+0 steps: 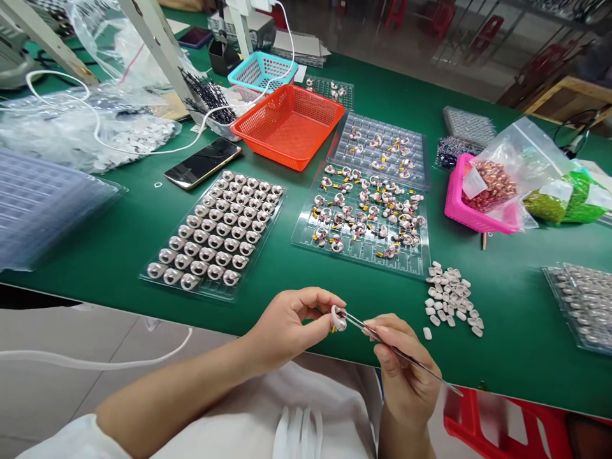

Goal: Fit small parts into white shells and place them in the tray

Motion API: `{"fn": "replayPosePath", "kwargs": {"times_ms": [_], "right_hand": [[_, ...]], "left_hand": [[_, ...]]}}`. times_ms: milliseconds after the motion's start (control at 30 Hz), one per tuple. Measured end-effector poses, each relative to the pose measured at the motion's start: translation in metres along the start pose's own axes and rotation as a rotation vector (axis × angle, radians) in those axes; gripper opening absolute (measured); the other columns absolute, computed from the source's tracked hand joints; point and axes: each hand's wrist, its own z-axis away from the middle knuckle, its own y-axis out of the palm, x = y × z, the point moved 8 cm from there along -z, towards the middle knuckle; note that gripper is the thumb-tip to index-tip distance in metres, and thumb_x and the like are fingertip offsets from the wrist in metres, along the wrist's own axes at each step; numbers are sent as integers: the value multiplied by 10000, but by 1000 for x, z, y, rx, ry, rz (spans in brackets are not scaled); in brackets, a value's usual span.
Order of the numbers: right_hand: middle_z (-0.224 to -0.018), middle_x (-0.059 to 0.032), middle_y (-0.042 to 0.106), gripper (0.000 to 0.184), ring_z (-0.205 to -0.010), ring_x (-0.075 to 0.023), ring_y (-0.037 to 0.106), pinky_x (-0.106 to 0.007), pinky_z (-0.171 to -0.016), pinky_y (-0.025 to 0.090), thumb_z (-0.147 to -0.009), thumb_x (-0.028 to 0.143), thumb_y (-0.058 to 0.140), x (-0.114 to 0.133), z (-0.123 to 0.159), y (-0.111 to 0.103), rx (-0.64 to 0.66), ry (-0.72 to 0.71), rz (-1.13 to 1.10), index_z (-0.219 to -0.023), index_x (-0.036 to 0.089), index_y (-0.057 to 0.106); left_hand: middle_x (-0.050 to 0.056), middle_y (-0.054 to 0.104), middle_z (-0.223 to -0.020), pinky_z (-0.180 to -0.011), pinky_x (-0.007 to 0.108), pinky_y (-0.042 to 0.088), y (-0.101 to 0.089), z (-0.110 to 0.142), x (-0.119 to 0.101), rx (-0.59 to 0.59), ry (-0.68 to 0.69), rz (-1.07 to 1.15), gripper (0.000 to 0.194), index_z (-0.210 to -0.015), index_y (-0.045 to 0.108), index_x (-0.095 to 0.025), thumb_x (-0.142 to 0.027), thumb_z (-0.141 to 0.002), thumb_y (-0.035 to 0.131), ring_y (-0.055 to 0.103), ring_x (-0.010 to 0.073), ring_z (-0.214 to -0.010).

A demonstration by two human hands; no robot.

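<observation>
Between the thumb and fingers of my left hand (299, 322) is a small white ring-shaped housing (339, 320), with a bit of yellow at its lower edge. My right hand (404, 360) grips metal tweezers (406, 356), whose tips reach into the housing's opening. What the tips touch inside is too small to make out. Beyond my hands lies a clear tray (306, 239) with many similar white pieces that carry yellow and dark parts. To its left, another tray (229, 293) holds rows of shiny beige housings. Small white caps (449, 296) lie loose to the right.
A red basket (289, 121) and a turquoise basket (262, 69) stand at the back, near a phone (203, 164). Stacked clear trays (43, 210) sit at left. On the right are a pink basket (473, 213) with bagged copper-coloured parts and a stacked tray (581, 306).
</observation>
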Motion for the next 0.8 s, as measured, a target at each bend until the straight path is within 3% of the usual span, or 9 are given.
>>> {"fn": "replayPosePath", "kwargs": {"times_ms": [800], "right_hand": [[-1047,-99,737,339,-905,-233,668,-409,-763,515,-934,22,557,3,-6,6,169,-39,-124,-1171,209,712]], "left_hand": [[66,798,-770,-646,221,586,-4,0,-2,-35,54,-106,152,-883,768,-120,-201,-791,678,734,156,-664]]}}
